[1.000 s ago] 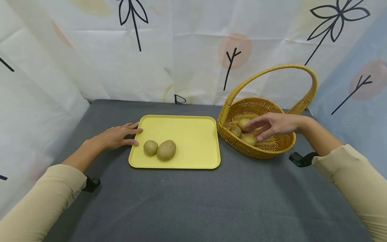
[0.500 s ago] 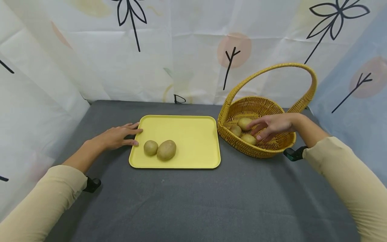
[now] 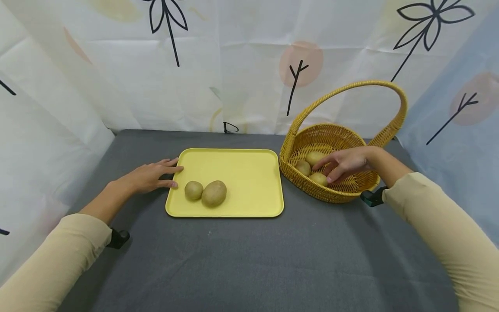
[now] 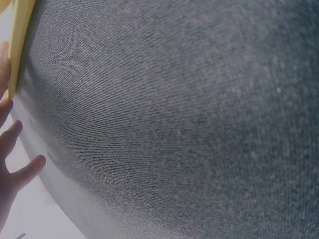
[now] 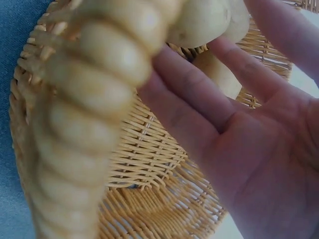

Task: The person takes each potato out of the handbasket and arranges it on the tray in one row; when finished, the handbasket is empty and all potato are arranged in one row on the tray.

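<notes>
At the left edge of the yellow tray, my left hand lies with spread fingers, fingertips at the rim. Two potatoes sit side by side on the tray: a smaller potato and a larger potato. My right hand reaches under the handle into a yellow wicker basket. Three potatoes lie inside: a front potato, a left potato and a back potato. The right palm is bare, fingers stretched toward the potatoes. Whether the fingertips touch them is hard to tell.
The basket's tall arched handle rises over the right hand and forearm. Basket and tray stand close together on a dark grey cloth. A patterned white curtain closes off the back and sides.
My right hand has moved slightly left and deeper into the basket, fingers closer to the front and back potatoes. The left hand and the tray look unmoved.
</notes>
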`<state>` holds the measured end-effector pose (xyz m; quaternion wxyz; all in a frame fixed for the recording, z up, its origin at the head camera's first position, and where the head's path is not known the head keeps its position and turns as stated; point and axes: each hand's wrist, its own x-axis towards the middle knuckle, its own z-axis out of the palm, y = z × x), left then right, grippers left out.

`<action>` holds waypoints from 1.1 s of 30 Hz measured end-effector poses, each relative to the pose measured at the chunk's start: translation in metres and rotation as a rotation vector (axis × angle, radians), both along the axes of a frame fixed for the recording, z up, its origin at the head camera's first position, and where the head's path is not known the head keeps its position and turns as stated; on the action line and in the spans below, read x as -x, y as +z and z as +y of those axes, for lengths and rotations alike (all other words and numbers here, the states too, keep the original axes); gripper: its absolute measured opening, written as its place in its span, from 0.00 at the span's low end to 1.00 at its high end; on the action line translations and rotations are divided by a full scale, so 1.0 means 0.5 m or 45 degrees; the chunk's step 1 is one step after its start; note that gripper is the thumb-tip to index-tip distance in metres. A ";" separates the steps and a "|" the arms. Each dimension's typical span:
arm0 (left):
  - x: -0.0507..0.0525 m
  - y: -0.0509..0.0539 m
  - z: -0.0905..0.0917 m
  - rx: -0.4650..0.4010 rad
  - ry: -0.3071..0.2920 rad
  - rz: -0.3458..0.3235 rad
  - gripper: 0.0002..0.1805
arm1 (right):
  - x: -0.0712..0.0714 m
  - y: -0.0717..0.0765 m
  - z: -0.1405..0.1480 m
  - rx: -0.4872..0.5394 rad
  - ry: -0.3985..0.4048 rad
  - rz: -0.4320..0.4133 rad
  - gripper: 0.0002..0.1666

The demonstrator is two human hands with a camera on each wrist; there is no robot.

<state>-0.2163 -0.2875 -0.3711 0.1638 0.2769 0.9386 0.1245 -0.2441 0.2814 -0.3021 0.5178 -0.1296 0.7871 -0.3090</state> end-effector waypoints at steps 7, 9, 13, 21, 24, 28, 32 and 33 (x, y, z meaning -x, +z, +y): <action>-0.002 0.002 0.002 0.006 0.003 -0.019 0.39 | 0.001 0.000 -0.014 -0.045 0.098 0.070 0.45; -0.001 0.002 0.003 0.007 0.004 -0.021 0.39 | 0.000 0.000 -0.018 -0.067 0.134 0.105 0.44; -0.001 0.004 0.003 0.006 0.006 -0.021 0.39 | -0.001 -0.003 -0.026 -0.102 0.156 0.133 0.44; -0.002 0.004 0.002 0.000 0.004 -0.020 0.39 | -0.003 -0.013 -0.039 -0.088 0.133 0.096 0.37; -0.002 0.005 0.003 -0.003 0.004 -0.019 0.39 | -0.003 -0.016 -0.039 -0.078 0.157 0.114 0.35; -0.004 0.006 0.002 -0.017 -0.003 -0.020 0.39 | -0.004 -0.015 -0.036 -0.087 0.195 0.140 0.35; -0.006 0.007 0.002 -0.034 -0.003 -0.025 0.38 | -0.005 -0.011 -0.032 -0.088 0.247 0.188 0.37; -0.007 0.006 0.001 -0.030 -0.002 -0.022 0.38 | -0.005 -0.010 -0.031 -0.088 0.257 0.199 0.37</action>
